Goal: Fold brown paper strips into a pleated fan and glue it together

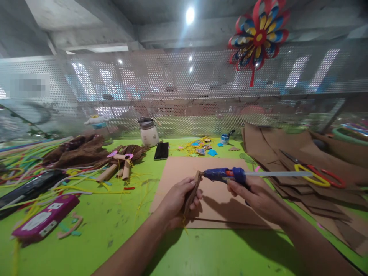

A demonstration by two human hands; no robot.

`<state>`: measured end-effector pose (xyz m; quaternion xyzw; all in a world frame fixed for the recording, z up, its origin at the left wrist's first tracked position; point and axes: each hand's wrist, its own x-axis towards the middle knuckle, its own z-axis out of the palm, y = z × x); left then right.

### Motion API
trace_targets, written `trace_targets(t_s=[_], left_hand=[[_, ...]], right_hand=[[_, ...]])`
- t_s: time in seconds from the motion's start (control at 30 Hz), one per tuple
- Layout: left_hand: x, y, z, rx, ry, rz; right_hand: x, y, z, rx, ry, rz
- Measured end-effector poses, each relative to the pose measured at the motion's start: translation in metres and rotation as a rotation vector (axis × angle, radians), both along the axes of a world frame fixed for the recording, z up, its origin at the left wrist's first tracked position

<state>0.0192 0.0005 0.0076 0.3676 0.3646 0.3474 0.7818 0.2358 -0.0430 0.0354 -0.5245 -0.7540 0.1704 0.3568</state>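
Note:
My left hand pinches a narrow folded piece of brown paper, held upright and slightly tilted over a tan cardboard sheet. A thin yellow strand hangs beneath the paper. In my right hand is a blue glue gun, fingers wrapped round its handle, with a long pale glue stick sticking out of its back to the right. The gun's nozzle points left and is at the top end of the brown paper; whether it touches is too small to tell.
Brown paper sheets with scissors lie at the right. Behind the cardboard are a phone, a jar and small blue cutouts. Paper rolls, coloured strips and a purple box cover the left.

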Motion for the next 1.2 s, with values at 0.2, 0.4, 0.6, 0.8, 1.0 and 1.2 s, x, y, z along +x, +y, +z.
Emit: trace_targets(t_s=[0.2, 0.4, 0.6, 0.8, 1.0, 1.2], left_hand=[[0.0004, -0.0010, 0.0013, 0.025, 0.033, 0.016], [0.0004, -0.0009, 0.0030, 0.049, 0.069, 0.013], [-0.0010, 0.0010, -0.0020, 0.047, 0.029, -0.001], [-0.0010, 0.0004, -0.0017, 0.055, 0.053, 0.007], [-0.0015, 0.0002, -0.0029, 0.002, -0.023, -0.023], [-0.0004, -0.0009, -0.0003, 0.023, 0.038, 0.006]], right_hand=[[-0.0034, -0.0038, 0.0059, -0.088, -0.017, 0.061], [-0.0030, -0.0040, 0.0054, -0.102, -0.022, 0.078], [0.0001, -0.0035, 0.0030, -0.099, -0.050, 0.050], [0.0023, -0.0011, 0.0006, -0.036, -0.015, 0.006], [0.0016, -0.0003, 0.0002, -0.038, 0.004, -0.020], [-0.0014, -0.0037, 0.0037, -0.063, -0.033, 0.045]])
